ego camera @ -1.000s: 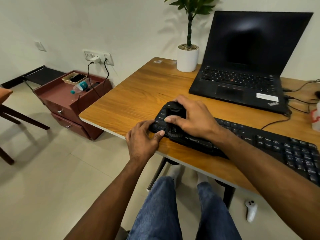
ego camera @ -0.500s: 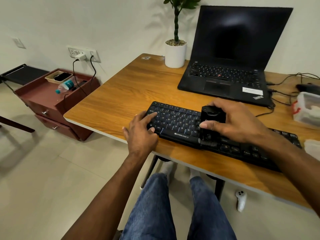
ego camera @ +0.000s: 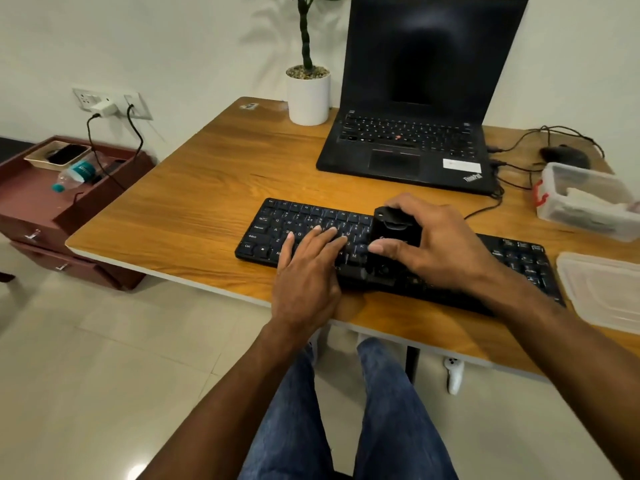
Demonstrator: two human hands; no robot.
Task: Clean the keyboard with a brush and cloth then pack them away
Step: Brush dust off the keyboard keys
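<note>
Our right hand (ego camera: pixel 440 244) is clamped on the black brush (ego camera: pixel 393 233), pressed on the middle of the keyboard (ego camera: pixel 298 220), while our left hand (ego camera: pixel 308 271) lies flat with fingers spread on the keys at 9 o'clock of it. We judge we are mid-brushing: wiping and packing remain, and what may be the cloth sits in the open box (ego camera: pixel 585 202) at 3 o'clock, its lid (ego camera: pixel 602 289) nearer us. The wooden counter (ego camera: pixel 194 202) also carries a laptop (ego camera: pixel 415 133) and plant (ego camera: pixel 308 95) at 12 o'clock, with a red drawer unit (ego camera: pixel 52 209) on the tiled floor at 9 o'clock.

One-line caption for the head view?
Right hand holds brush on keyboard; left hand lies flat on the keys.
</note>
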